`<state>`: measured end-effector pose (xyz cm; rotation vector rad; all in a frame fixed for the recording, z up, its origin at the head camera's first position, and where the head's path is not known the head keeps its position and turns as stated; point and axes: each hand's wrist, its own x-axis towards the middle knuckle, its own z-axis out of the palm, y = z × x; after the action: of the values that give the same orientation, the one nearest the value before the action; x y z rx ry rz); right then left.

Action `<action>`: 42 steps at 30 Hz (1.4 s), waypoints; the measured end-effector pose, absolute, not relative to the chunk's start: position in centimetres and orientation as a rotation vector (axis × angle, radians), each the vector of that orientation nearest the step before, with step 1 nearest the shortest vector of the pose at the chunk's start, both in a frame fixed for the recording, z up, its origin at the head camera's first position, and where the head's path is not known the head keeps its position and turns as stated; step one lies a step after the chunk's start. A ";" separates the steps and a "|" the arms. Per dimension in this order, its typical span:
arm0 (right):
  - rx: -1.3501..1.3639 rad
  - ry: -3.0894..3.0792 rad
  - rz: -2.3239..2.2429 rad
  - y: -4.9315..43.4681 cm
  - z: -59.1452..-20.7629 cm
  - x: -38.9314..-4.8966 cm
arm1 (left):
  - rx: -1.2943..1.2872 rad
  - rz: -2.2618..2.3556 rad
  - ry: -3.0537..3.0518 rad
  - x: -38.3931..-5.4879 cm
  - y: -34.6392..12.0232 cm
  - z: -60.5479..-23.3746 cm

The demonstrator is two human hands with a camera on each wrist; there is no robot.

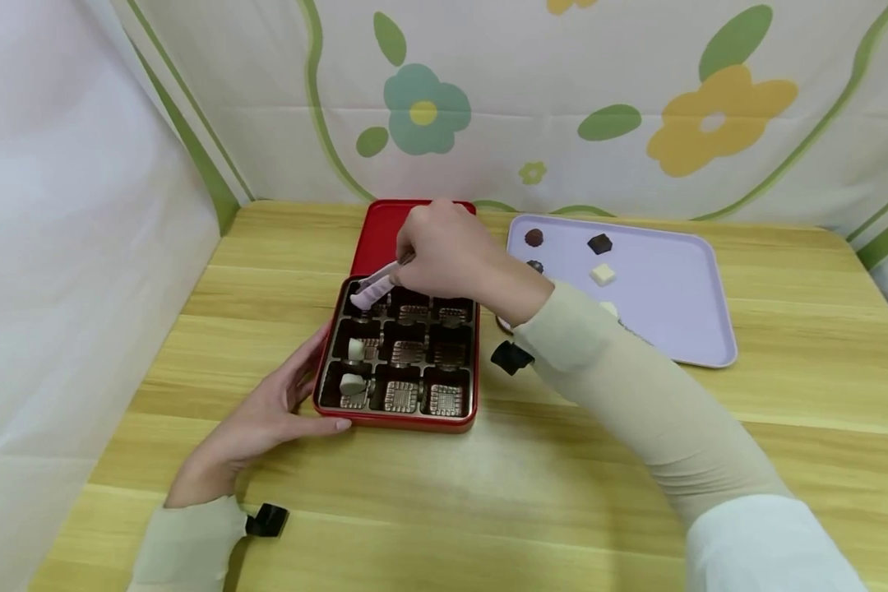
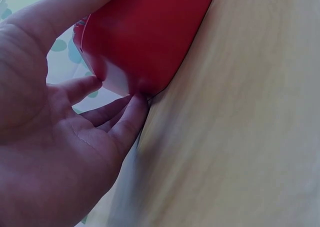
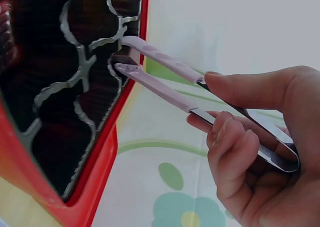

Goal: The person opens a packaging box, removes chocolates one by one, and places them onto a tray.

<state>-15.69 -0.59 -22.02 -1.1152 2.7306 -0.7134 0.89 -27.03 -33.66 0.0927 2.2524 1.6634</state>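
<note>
A red tin [image 1: 414,423] with a dark divided insert lies on the table. My left hand [image 1: 270,411] grips its near left corner, thumb along the front wall and fingers on the left side. White chocolates [image 1: 352,384] sit in the near and middle compartments of the left column. My right hand [image 1: 451,255] holds small metal tongs [image 3: 155,87] with lilac tips, pinched between thumb and fingers. Between those tips is a dark brown chocolate [image 3: 129,58], down in the far left compartment.
Behind the tin lies its red lid [image 1: 385,230]. To the right is a lilac tray [image 1: 673,288] bearing several dark and white chocolates [image 1: 600,243], partly hidden by my right forearm. A flower-printed cloth [image 1: 503,107] hangs at the table's back edge.
</note>
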 end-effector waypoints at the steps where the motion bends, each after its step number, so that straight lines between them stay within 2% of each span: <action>1: -1.109 2.725 -0.727 -0.4 -22.1 -15.7 | 0.098 1.667 2.250 0.9 -27.1 -33.6; 16: -1.033 2.691 -0.982 1.4 -24.4 -16.2 | 0.100 1.645 2.253 0.9 -27.0 -33.6; 42: -0.488 2.423 -1.604 8.1 -28.2 -14.4 | 0.146 1.630 2.273 0.4 -27.2 -33.4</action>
<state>-14.43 8.11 -28.22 -0.4881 2.4234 -1.6044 0.38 -27.16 -33.43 0.1459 2.2728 1.6298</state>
